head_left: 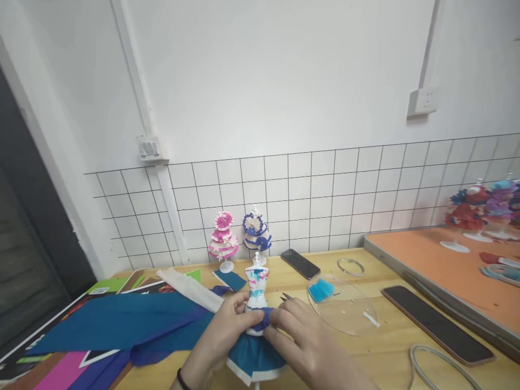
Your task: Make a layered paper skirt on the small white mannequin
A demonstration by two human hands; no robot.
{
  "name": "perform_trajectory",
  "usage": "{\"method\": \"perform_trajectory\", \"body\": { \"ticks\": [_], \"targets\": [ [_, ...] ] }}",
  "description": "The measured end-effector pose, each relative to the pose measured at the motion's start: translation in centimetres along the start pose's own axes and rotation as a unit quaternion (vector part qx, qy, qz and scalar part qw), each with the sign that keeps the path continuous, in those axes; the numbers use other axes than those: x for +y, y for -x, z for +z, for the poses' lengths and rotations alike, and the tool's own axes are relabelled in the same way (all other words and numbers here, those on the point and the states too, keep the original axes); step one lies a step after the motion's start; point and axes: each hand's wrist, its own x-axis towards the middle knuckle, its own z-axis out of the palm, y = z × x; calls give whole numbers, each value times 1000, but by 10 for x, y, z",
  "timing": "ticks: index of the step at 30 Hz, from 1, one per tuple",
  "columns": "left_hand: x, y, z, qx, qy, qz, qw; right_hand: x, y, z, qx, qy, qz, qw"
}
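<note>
A small white dress form [257, 290], its bodice smeared with pink and turquoise, stands upright before me. It wears a teal skirt [254, 355] with a white hem. My left hand [219, 333] is closed around the waist, its thumb pressing a dark purple strip [262, 324] against the front. On the other side my right hand [303, 336] pinches the strip's right end. Two dark pointed tips [286, 297] stick out beyond the right hand's fingers; the rest of that tool is hidden, so scissors or tweezers I cannot tell.
Teal sheets [117, 319] and a cream strip [190, 290] lie left. Two decorated forms, one pink [223, 244], one purple-and-cream [257, 233], stand behind. Right are a clear disc [345, 314] with blue pieces [320, 291], phones [300, 264] and an orange board [442, 265].
</note>
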Motion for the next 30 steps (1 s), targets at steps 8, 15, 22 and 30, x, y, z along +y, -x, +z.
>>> {"method": "perform_trajectory", "body": {
  "ticks": [8, 15, 22, 30],
  "targets": [
    [-17, 25, -13, -4, 45, 25, 999, -19, -2, 7, 20, -81, -45, 996],
    [-34, 34, -22, -51, 78, 61, 994, -12, -3, -1, -115, -347, 313, 877],
    [-62, 44, -31, 1, 61, 72, 996, -6, 1, 5, -264, -502, 403, 718],
    [-73, 61, -25, 50, 68, 101, 991, -15, 6, 8, -317, -538, 395, 674]
  ]
}}
